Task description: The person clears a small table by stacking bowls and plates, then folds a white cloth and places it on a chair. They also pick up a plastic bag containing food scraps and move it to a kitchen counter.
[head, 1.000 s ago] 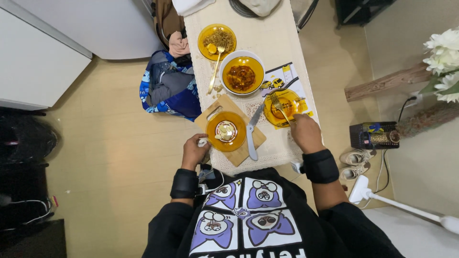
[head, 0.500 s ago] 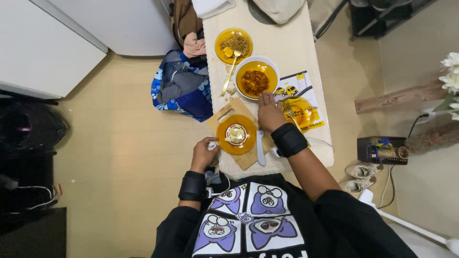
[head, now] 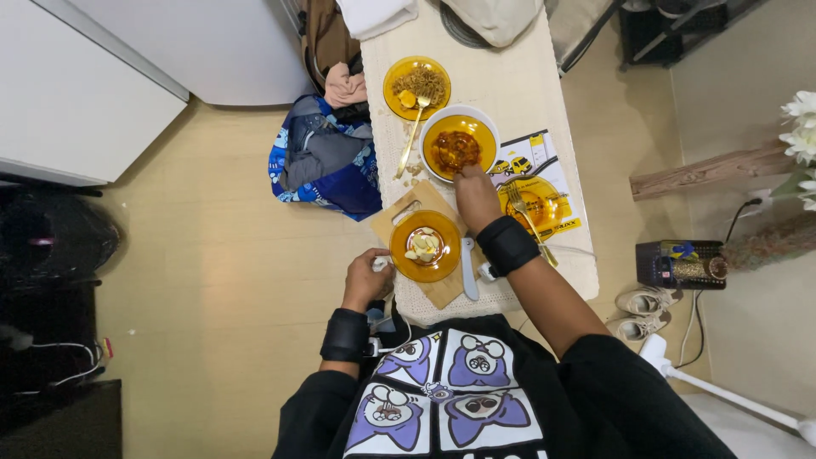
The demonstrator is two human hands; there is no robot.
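Nearest, left hand [head: 367,280] curls at the surface [head: 518,81] edge beside the board [head: 399,223], its grip closed on something small and pale, likely steadying. Amber plate [head: 425,246] of slices sits on the board, knife [head: 468,269] alongside. Farther up-frame, right hand [head: 476,197] reaches the stew bowl [head: 459,143], fingers together at its rim; contents of that grip cannot be told.

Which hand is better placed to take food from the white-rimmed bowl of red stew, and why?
The right hand: it reaches over the table to the bowl's near rim. The left hand rests at the table's near edge beside the amber plate.
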